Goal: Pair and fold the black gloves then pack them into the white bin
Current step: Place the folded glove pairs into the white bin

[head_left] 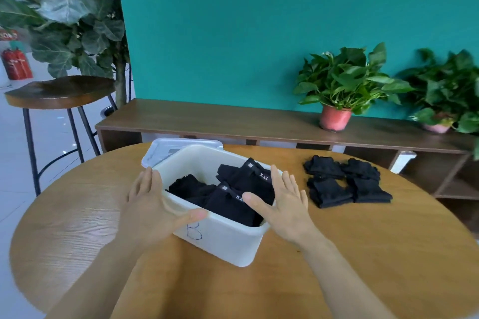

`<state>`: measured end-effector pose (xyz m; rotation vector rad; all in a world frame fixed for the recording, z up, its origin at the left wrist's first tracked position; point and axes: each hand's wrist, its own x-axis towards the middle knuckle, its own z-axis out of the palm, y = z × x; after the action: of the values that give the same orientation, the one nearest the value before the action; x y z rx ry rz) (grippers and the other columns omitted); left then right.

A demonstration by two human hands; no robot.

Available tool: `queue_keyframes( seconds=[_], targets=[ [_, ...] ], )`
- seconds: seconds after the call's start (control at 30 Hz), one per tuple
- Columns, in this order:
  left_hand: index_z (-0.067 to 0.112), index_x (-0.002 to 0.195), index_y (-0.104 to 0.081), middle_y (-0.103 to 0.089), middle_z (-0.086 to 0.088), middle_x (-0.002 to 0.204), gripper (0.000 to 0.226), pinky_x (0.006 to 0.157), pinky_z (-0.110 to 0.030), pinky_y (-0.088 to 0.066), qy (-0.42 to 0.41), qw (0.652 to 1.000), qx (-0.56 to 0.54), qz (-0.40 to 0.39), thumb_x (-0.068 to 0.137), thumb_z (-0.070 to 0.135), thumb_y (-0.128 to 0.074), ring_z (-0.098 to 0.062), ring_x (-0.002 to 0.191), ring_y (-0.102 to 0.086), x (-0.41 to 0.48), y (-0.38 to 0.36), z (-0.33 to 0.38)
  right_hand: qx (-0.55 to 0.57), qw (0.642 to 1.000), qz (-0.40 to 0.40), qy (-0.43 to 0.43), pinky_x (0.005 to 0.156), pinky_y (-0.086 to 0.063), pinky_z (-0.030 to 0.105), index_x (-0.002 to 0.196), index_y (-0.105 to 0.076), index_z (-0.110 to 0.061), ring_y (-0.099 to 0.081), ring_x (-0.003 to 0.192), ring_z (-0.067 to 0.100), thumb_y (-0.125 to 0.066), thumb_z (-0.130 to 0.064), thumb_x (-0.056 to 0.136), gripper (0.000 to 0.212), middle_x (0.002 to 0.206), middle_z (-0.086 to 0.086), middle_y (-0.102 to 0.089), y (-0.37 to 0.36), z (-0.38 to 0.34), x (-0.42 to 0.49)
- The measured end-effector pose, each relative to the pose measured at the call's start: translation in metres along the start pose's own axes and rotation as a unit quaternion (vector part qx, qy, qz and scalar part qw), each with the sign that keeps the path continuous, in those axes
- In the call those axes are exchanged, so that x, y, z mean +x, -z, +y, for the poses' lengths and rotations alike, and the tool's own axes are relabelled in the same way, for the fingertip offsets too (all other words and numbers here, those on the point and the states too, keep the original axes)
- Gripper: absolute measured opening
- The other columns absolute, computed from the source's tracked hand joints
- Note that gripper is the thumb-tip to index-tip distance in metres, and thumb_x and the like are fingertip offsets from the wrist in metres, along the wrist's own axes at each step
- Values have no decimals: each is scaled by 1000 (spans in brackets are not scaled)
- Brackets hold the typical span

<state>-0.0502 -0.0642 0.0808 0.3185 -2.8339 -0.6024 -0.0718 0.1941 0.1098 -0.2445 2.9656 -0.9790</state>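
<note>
Soft black gloves (228,197) lie heaped in the smooth white bin (223,243), between both hands. The left hand (147,204) presses flat against its wall, fingers straight. The right hand (282,204) rests splayed open on the rim. To its right, folded pairs (347,181) sit on the round wood-grain counter (363,254).

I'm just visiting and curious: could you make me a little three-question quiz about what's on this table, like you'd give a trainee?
1. True or false: the white bin is empty.
2. On the round table, where do the folded black glove bundles outside the bin lie? A, left of the bin; B, behind the bin; C, right of the bin.
3. Fill in: the letter written on the bin's front is ___.

Key: 1 false, black gloves lie inside it; 2 C; 3 B.
</note>
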Motion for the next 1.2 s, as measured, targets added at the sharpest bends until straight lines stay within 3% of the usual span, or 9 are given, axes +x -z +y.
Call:
queue_keyframes(
  seconds=[0.17, 0.3, 0.5, 0.6, 0.77, 0.93, 1.1, 1.2],
  targets=[
    [8, 150, -20, -20, -5, 158, 159, 116, -47, -24, 61, 997, 15, 47, 29, 111, -17, -23, 147, -13, -16, -18, 30, -1, 1000, 19, -17, 120, 10, 49, 157, 4, -27, 14, 150, 16, -36, -82, 79, 103, 165, -2, 4, -6, 2, 6],
    [7, 155, -6, -4, -9, 165, 159, 117, -47, -13, 104, 992, 44, 53, 35, 110, -9, -24, 151, 1, -26, -28, 58, -43, 997, 58, -21, 120, 6, 49, 157, 4, -25, 10, 151, 19, -33, -82, 82, 102, 165, 2, 1, -10, 10, 18],
    [8, 155, -5, -6, -18, 163, 148, 114, -48, -12, 138, 985, 75, 65, 43, 106, -1, -32, 150, 0, -27, -43, 87, -113, 990, 86, 1, 120, 3, 52, 157, 1, -24, -4, 151, 19, -28, -77, 87, 92, 164, 6, -10, -2, 33, 48],
    [11, 156, 0, 0, -23, 162, 138, 113, -48, -4, 137, 983, 96, 70, 52, 102, 1, -36, 149, 5, -24, -54, 95, -139, 987, 76, 18, 119, 4, 56, 156, 0, -26, -5, 151, 19, -26, -76, 88, 88, 164, 4, -11, 4, 42, 65],
    [15, 157, -1, 0, -26, 160, 128, 115, -50, -9, 139, 981, 119, 63, 59, 96, 6, -39, 147, 5, -14, -60, 102, -159, 985, 56, 31, 118, 4, 57, 157, 1, -26, -3, 151, 20, -25, -74, 91, 86, 164, 4, -10, 11, 50, 85],
    [24, 155, -14, -1, -26, 160, 120, 114, -52, -8, 123, 983, 123, 52, 61, 95, 11, -39, 146, 8, -7, -59, 102, -169, 985, 33, 30, 118, 5, 57, 158, -4, -26, 1, 152, 21, -21, -75, 91, 84, 165, 3, -5, 14, 54, 94],
    [24, 154, -17, -6, -24, 160, 104, 116, -55, -5, 94, 987, 124, 47, 75, 88, 3, -36, 148, 6, -13, -48, 104, -118, 991, 14, 57, 119, 5, 54, 157, -1, -27, 2, 152, 19, -11, -78, 81, 92, 165, 0, -5, 24, 67, 80],
    [22, 152, -22, -20, -20, 157, 102, 113, -51, -5, 28, 989, 121, 74, 77, 85, 4, -31, 147, -4, -18, -47, 119, -68, 995, 34, 62, 118, 6, 52, 157, -5, -29, -2, 151, 16, -10, -82, 85, 90, 164, -4, -11, 30, 88, 63]
  ],
)
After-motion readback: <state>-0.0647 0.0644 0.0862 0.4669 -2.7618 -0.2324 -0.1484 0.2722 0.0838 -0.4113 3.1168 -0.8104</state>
